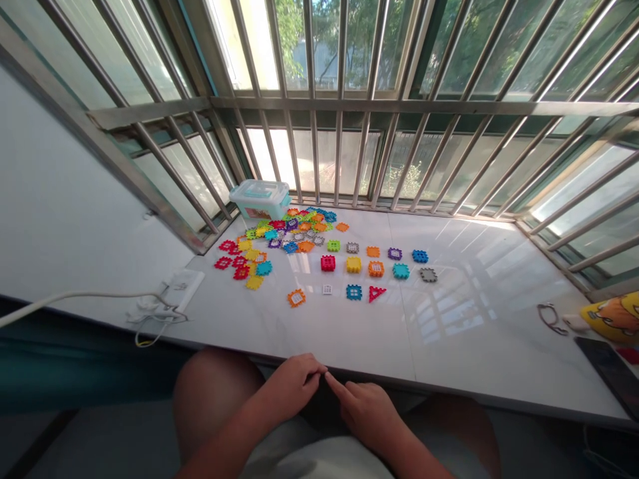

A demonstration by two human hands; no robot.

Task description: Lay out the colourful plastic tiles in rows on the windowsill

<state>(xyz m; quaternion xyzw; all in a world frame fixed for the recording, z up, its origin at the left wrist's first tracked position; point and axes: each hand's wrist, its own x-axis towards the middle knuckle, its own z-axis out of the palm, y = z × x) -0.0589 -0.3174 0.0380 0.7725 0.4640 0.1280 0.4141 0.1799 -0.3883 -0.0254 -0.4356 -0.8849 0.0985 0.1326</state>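
The left hand (294, 386) and the right hand (367, 412) rest together at the near edge of the white surface (464, 313), fingertips almost meeting, both above the person's lap. Neither grip holds anything: the left hand's fingers are curled loosely downward against the edge, and the right hand is mostly closed with its index finger stretched toward the left hand. The nearest things lie well ahead of the hands, out of easy touch: an orange square tile (296, 297) ahead and slightly left of them, a small white tile (327, 289), a blue tile (354, 292) and a red triangle piece (376, 293) straight ahead. Beyond those runs a row of chunkier blocks, a red block (328, 263) and a yellow block (353, 265) among them, and farther still a loose pile of tiles (294, 233) beside a pale lidded box (260, 198) at the far left. These pieces look like light, stiff plastic with toothed edges; they would likely slide on the glossy surface, so pinching a tile by 2 opposite edges seems surest. Off to the right of the hands lie a pair of glasses (550, 317) and a yellow cushion (616, 316); to the left sits a power strip (182, 287).
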